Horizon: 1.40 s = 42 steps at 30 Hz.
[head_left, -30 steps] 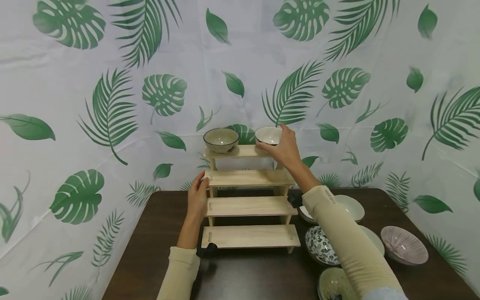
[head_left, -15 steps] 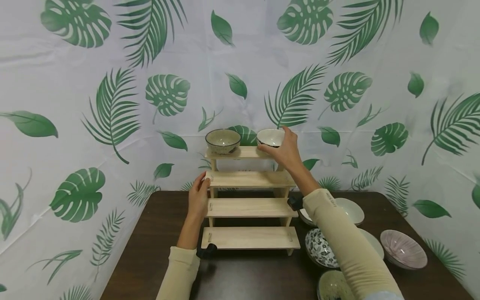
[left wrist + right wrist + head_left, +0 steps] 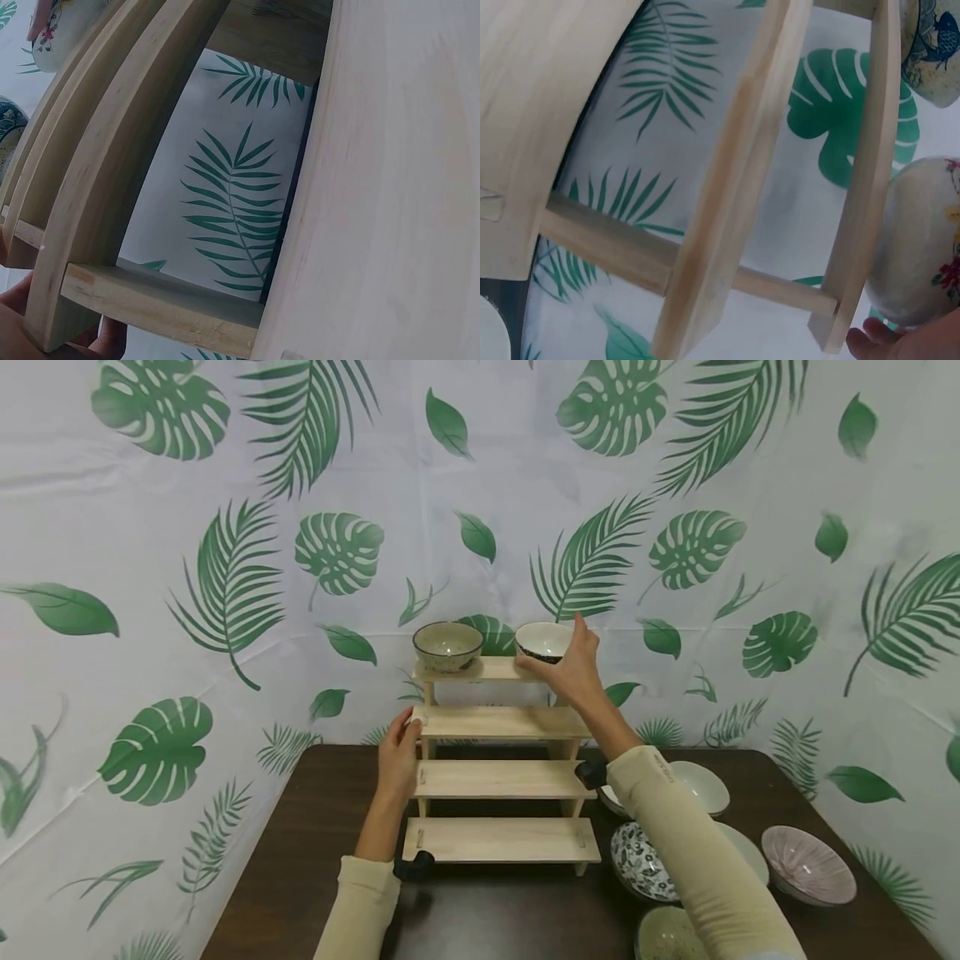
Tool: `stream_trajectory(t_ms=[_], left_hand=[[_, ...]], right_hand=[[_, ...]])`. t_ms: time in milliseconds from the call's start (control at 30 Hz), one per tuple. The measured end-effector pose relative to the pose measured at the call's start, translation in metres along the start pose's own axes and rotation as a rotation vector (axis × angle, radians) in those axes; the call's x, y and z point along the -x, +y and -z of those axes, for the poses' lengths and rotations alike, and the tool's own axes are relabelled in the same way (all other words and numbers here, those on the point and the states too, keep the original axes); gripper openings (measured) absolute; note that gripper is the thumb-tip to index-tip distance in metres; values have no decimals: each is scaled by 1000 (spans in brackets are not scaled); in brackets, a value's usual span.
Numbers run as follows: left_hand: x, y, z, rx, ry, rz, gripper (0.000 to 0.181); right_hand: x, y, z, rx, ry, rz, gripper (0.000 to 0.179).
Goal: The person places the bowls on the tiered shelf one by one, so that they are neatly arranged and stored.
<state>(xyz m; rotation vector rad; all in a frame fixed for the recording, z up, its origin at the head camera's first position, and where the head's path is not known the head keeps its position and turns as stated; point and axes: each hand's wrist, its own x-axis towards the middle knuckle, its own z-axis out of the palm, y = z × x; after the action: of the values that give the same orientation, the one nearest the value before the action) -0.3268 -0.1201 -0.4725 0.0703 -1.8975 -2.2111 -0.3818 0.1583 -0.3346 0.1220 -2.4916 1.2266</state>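
Note:
On the top tier of a wooden stepped shelf [image 3: 480, 781], a white bowl [image 3: 542, 641] with a flower pattern outside sits at the right end. My right hand [image 3: 573, 672] is spread at the bowl's right side, thumb low at its front and a finger pointing up beside its rim. In the right wrist view, fingertips [image 3: 864, 341] lie right by the lower side of the bowl [image 3: 915, 240]. My left hand [image 3: 397, 756] grips the left end of the second tier from the top; its fingers [image 3: 112, 337] curl round the board end. A greenish bowl [image 3: 447, 647] stands at the top tier's left end.
Right of the shelf on the dark table [image 3: 300, 860] stand several bowls: a black-and-white floral one [image 3: 641, 860], a pink-striped one [image 3: 808, 864], a pale one [image 3: 703, 783] and an olive one [image 3: 667, 935]. A leaf-printed curtain [image 3: 450, 485] hangs behind.
My right hand has spread a little wider and shifted slightly right off the white bowl, so more of it shows. The left hand keeps its place; the whole view has shifted slightly.

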Motion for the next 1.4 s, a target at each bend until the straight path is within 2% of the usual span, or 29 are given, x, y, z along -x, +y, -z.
stream_trajectory(t_ms=[267,600,1067,1400], left_hand=[[2,2,-1,-5,5,1,54],[2,0,-2,-6,4,1,54],[0,0,-1,-28,-11,5,54],[0,1,-3,-10,-10,7,52]], right_hand=[[12,6,7,34,8,52,127],[49,19,20,107,-41,134,128],[88,27,38,142,-75,122,125],[113,31,51,218,-104,164,124]])
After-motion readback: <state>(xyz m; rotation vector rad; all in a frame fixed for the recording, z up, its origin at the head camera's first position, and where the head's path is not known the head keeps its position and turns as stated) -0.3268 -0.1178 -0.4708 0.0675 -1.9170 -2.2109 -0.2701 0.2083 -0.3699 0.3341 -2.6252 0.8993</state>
